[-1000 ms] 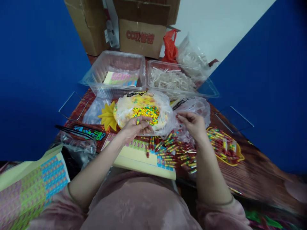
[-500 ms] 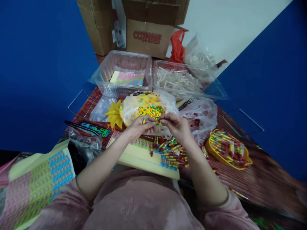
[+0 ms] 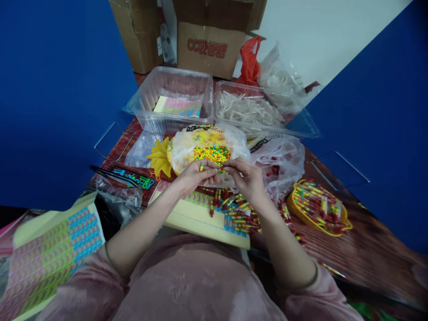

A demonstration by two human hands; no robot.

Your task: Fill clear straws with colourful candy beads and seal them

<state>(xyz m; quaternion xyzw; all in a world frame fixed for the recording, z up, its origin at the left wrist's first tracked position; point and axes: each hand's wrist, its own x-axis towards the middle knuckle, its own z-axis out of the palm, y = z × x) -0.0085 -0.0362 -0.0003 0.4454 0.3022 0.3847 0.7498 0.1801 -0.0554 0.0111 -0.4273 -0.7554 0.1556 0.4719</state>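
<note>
My left hand (image 3: 199, 174) is closed on a slim candy tube (image 3: 201, 167); yellow and green balls show between the fingers, and the rest of it is hidden. Facing it, my right hand (image 3: 243, 174) pinches with thumb and index finger at a tiny dark red bit too small to make out. The fingertips of both hands nearly meet. Right behind them, small coloured candy balls (image 3: 212, 154) fill a white plastic bag (image 3: 182, 154) that lies open. Below my hands, several filled candy tubes with dark red ends (image 3: 242, 218) are heaped on sticker sheets (image 3: 194, 219).
A yellow basket (image 3: 294, 211) of filled tubes stands at right. Behind are a clear tub (image 3: 140, 107) with a sticker sheet and another clear tub (image 3: 297, 127) of clear tubes. A second plastic bag (image 3: 289, 156) holds dark red pieces. Cardboard box (image 3: 207, 49) at back.
The view has shifted very slightly. Both hands stay together in front of the candy bag, with almost no visible movement of the fingers.
</note>
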